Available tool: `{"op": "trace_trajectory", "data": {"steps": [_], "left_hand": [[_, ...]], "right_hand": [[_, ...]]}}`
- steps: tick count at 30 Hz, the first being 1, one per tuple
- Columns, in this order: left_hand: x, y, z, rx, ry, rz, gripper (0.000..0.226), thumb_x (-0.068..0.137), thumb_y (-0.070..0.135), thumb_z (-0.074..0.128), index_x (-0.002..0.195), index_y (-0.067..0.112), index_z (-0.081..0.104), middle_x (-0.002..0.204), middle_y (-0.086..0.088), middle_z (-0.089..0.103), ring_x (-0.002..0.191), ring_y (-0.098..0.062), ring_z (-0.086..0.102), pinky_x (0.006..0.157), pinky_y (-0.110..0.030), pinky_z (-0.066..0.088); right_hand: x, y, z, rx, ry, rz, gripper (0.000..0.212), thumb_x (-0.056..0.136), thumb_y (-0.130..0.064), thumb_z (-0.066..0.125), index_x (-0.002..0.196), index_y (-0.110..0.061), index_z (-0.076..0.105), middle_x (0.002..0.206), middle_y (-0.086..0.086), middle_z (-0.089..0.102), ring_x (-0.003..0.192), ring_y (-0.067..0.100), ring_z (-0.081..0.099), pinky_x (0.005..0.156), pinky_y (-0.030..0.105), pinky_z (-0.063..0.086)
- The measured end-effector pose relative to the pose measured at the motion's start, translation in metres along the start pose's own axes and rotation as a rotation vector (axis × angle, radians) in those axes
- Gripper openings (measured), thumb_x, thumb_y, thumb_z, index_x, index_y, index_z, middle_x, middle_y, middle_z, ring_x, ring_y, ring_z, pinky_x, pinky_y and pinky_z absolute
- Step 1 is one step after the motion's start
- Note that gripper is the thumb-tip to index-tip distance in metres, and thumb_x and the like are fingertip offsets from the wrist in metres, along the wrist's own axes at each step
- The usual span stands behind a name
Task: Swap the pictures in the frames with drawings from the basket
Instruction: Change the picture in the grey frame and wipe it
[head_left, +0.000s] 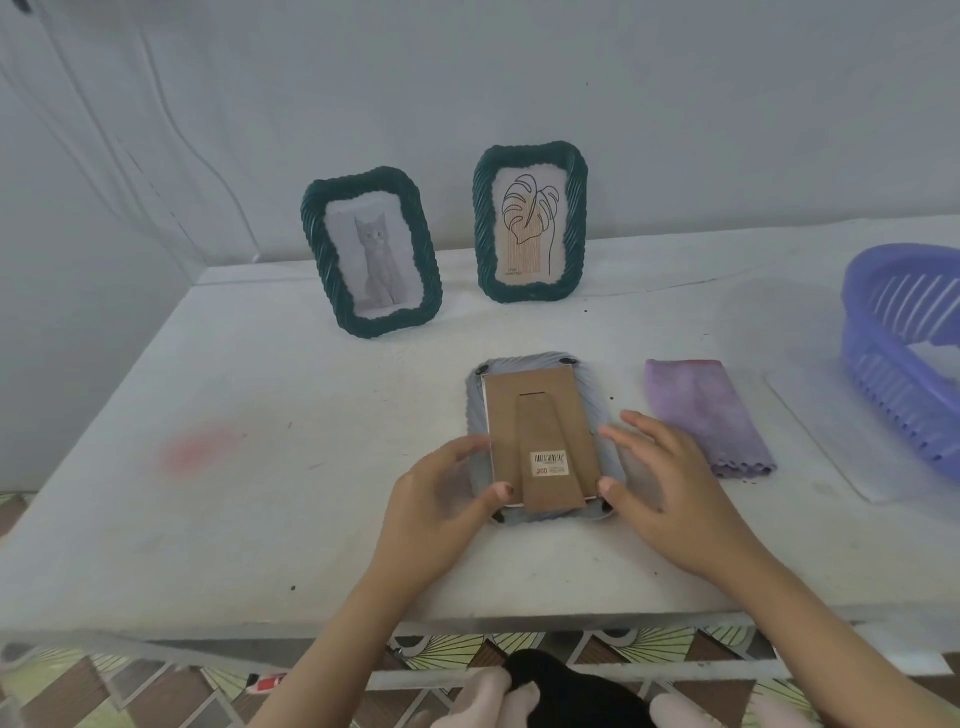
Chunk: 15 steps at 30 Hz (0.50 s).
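On the bench (260, 519), past a faint pink stain (200, 452) near the left edge, a green frame (358, 176) stands toward the back edge with a grey cat picture in it. I'd guess that one is already swapped, though I can't be sure. Nearer the front edge, the left hand (441, 499) curls round the lower left corner of a brown backing board (519, 415), thumb on top. The board sits on a pale frame (545, 358) lying face down, so this frame is mid-change. Its sticker (550, 464) carries a barcode and what looks like "200"; the rest is too small to read. Behind stands a second green frame (530, 150) with a leaf line print, its tiny caption illegible, probably still to do. The right hand (670, 483) is spread, fingertips and thumb touching the board's right side. Beside it lies a purple cloth (706, 415), then the blue basket (883, 389) at the right edge; I can't make out its contents.
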<state>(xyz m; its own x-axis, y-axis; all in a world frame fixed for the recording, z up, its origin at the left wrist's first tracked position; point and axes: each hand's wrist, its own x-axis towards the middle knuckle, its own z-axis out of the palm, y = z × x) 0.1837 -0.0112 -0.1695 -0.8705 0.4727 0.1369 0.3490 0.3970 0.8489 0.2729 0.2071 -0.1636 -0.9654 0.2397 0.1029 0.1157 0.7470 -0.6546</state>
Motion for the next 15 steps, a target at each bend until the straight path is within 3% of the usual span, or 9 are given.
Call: {"op": "trace_trajectory", "data": {"steps": [2,5,10,15], "left_hand": [[0.004,0.004,0.001,0.036,0.010,-0.043,0.072,0.064,0.068,0.065,0.126,0.036,0.047,0.120,0.028,0.053,0.113,0.015,0.046,0.087,0.002,0.031],[0.009,0.007,0.006,0.147,-0.042,-0.051,0.095,0.059,0.058,0.074,0.138,0.032,0.031,0.125,0.023,0.045,0.112,0.006,0.037,0.085,-0.006,0.028],[0.012,0.002,0.012,0.220,-0.054,-0.019,0.096,0.053,0.066,0.067,0.136,0.042,0.025,0.133,0.015,0.045,0.112,0.003,0.028,0.092,-0.020,0.026],[0.012,-0.001,0.013,0.197,-0.076,-0.048,0.099,0.062,0.049,0.078,0.140,0.044,0.017,0.135,0.005,0.036,0.123,-0.006,0.026,0.100,-0.023,0.025]], "right_hand": [[0.006,-0.002,0.005,-0.064,-0.002,0.052,0.049,0.086,-0.036,0.059,0.133,-0.027,0.047,0.148,-0.004,0.029,0.137,0.013,0.017,0.106,0.026,0.014],[0.010,-0.007,0.010,-0.070,0.000,0.071,0.052,0.085,-0.037,0.060,0.133,-0.022,0.047,0.149,-0.002,0.027,0.137,0.012,0.015,0.104,0.023,0.012],[0.013,-0.015,0.010,0.017,0.001,0.087,0.049,0.085,-0.034,0.060,0.132,-0.021,0.049,0.148,-0.005,0.030,0.135,0.007,0.017,0.101,0.018,0.012],[0.014,-0.019,0.010,0.133,0.045,0.093,0.042,0.085,-0.029,0.063,0.126,-0.023,0.053,0.139,-0.009,0.038,0.131,0.006,0.024,0.101,0.020,0.015]]}}
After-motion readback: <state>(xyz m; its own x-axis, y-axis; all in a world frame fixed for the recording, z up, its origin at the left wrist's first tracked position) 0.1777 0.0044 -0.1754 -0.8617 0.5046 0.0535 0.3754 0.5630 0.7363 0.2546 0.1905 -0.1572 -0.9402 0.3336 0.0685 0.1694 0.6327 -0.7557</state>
